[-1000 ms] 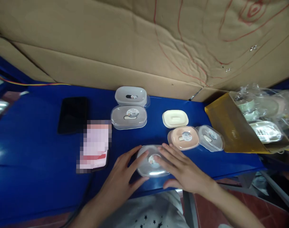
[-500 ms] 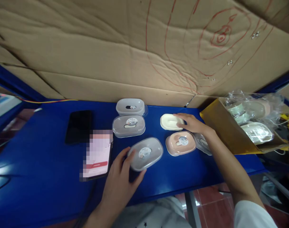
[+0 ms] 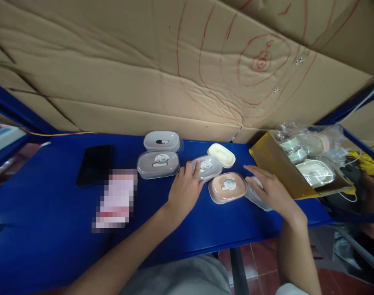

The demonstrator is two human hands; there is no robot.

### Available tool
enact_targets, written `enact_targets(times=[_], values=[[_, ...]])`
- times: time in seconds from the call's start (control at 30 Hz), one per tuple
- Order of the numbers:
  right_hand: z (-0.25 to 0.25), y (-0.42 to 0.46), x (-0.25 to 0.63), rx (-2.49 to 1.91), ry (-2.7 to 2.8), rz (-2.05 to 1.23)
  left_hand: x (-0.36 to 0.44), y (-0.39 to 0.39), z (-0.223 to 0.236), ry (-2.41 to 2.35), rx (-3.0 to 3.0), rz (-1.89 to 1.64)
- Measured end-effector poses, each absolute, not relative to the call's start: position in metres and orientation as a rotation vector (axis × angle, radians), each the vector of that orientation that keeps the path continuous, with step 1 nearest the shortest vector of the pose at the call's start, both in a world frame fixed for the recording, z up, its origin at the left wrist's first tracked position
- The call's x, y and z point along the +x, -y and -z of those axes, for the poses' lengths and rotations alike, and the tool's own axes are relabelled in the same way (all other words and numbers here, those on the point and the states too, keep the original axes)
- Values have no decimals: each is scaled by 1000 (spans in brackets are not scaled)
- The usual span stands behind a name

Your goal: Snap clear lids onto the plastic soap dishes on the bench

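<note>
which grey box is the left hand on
The grey box beside the cream dish, with the left hand on its left end; the other grey boxes lie further left or by the right hand.

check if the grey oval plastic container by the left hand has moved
Yes, the container has moved back toward the brown cardboard wall, closer to the cream oval plastic piece.

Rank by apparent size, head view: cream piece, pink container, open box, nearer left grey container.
1. Open box
2. Pink container, nearer left grey container: too alike to rank
3. Cream piece
</note>
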State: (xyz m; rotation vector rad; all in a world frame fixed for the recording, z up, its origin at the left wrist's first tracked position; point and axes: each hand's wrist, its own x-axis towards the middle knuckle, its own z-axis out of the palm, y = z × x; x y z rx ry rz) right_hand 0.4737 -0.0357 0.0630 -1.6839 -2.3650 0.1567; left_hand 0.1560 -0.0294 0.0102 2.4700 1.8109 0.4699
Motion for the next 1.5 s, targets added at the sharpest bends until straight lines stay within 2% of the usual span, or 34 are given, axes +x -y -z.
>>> enact_targets(times=[0.17,0.3,0.43,0.6,0.8,1.0,1.17,1.5], values=[[-20,46,485,-1667,2286,-215,183,14,-17,-1578,2565,-396],[-18,23,483,-1532,2113,-221,177,5,-31,-1506,2610,-375],[-39,-18,472,-1425,2228,-183,124,-23,-49,-1667,2574,-369],[-53,-94,440,-1626,2559,-218,25,-82,-61,-1854,2447,-222],[-49,-147,398,-1585,2712,-369,-37,-123,-49,-1652,2432,-119],[-46,-142,326,-1280,2828,-348,-53,-119,-30,-1505,2482,-195],[-36,-139,264,-1026,2880,-299,-78,-100,-29,-1609,2469,-274],[-29,-159,227,-957,2892,-415,-100,-74,-22,-1903,2389,-252]])
